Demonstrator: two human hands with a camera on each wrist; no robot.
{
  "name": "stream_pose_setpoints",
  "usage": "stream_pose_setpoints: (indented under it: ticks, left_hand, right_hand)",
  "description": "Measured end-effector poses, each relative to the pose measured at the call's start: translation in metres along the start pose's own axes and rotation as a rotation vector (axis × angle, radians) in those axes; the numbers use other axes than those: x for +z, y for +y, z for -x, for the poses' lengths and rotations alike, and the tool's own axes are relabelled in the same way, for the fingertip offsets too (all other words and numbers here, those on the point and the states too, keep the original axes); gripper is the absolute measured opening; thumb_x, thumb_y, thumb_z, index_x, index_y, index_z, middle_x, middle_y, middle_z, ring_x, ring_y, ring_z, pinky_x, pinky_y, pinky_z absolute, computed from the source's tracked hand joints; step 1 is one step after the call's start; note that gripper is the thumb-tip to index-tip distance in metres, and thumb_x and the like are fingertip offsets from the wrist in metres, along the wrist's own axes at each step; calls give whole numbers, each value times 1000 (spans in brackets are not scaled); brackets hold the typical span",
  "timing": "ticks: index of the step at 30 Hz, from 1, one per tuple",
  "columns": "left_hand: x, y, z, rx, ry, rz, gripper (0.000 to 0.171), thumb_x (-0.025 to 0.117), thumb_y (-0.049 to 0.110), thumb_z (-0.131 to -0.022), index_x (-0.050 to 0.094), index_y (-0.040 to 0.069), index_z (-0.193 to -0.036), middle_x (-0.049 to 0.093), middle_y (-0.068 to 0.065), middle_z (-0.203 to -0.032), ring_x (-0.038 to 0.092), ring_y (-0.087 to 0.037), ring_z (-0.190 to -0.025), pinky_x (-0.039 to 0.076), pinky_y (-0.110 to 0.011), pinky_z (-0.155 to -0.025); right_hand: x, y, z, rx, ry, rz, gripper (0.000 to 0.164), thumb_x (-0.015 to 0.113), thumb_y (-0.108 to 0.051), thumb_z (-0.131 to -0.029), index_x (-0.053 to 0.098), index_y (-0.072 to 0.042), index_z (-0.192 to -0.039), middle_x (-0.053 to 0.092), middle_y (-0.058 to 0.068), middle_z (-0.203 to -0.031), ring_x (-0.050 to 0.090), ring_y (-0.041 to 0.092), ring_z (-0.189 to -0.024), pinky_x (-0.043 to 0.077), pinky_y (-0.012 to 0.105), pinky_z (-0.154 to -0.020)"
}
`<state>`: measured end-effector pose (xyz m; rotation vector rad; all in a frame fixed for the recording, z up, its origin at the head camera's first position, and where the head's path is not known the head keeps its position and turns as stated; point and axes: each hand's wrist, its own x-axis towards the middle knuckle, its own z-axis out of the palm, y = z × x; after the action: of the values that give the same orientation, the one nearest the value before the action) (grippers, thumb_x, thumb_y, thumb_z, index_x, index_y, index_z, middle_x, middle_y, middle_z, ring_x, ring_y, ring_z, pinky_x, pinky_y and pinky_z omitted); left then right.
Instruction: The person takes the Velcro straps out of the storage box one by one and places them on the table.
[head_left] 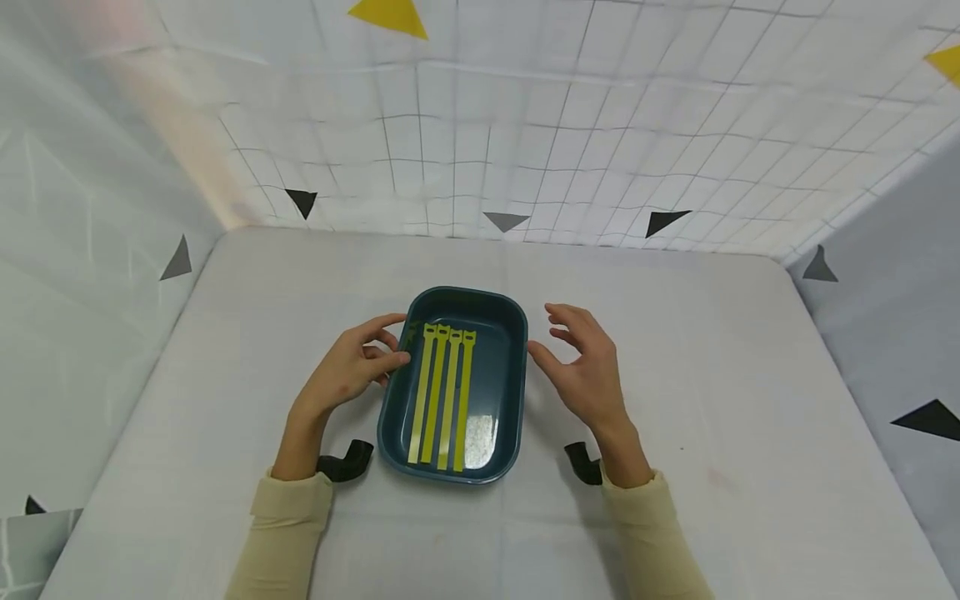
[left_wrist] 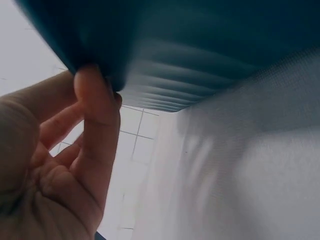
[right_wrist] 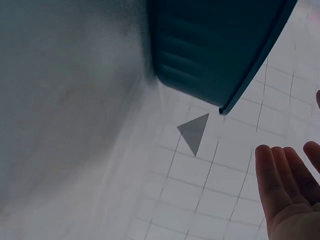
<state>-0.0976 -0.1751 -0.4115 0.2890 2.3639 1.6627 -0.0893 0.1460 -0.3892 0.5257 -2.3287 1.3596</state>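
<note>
While the left hand (head_left: 351, 364) pinches the left rim of the tray (head_left: 495, 375) between thumb and fingers, the right hand (head_left: 587, 367) holds its own fingers wide, with nothing between them. The tray sits between the two hands, just right of the left fingertips and just left of the right thumb. Whether that thumb touches the rim I cannot tell; in the right wrist view the other fingers are clear of the tray wall.

Four yellow-green straps (head_left: 433, 400) lie side by side in the tray. Their notched heads are just right of the left fingertips, and their tails run toward the person, past the level of the left thumb. The tray floor to the right of the straps, nearer the right thumb, catches a bright reflection.

Both hands are above a white table (head_left: 750, 375). Behind the fingers, close to each wrist, is a black piece, one on the left (head_left: 351, 463) and one on the right (head_left: 582, 463). Farther back come pale sleeves (head_left: 281, 533). Beyond the fingertips rises a white wall (head_left: 517, 167) with grid lines and dark triangles (head_left: 666, 222).
</note>
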Motion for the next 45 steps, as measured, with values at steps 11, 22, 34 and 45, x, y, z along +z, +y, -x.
stream_pose_setpoints:
  ticks: [11,22,34,45]
  left_hand:
    - [-2,-6,-3,6,-43,91,57,70,14,-94,48,5,-146,57,-20,-108,64,-21,-66,57,-36,-62]
    - [-3,-8,-1,-11,-37,91,52,70,15,-94,53,4,-142,58,-19,-105,62,-22,-64,56,-35,-63]
    - [-2,-6,-1,-15,-29,72,56,71,13,-93,51,5,-145,60,-18,-101,63,-22,-63,56,-35,-62]
    - [-3,-6,-1,-7,-33,47,58,71,14,-93,49,4,-146,61,-17,-99,63,-23,-62,55,-37,-61]
  right_hand:
    - [13,-9,-13,-20,-32,6,42,78,-2,-84,65,2,-124,65,13,-120,63,28,-107,55,39,-89]
    - [25,-21,-28,-49,-43,-41,40,77,-2,-85,66,3,-122,65,16,-118,63,29,-103,53,39,-92]
    - [34,-27,-35,38,-141,2,39,76,-4,-87,64,6,-123,64,18,-120,63,32,-105,52,39,-93]
    - [39,-33,-43,102,-217,75,40,75,-8,-88,64,5,-124,64,18,-120,63,29,-104,53,39,-91]
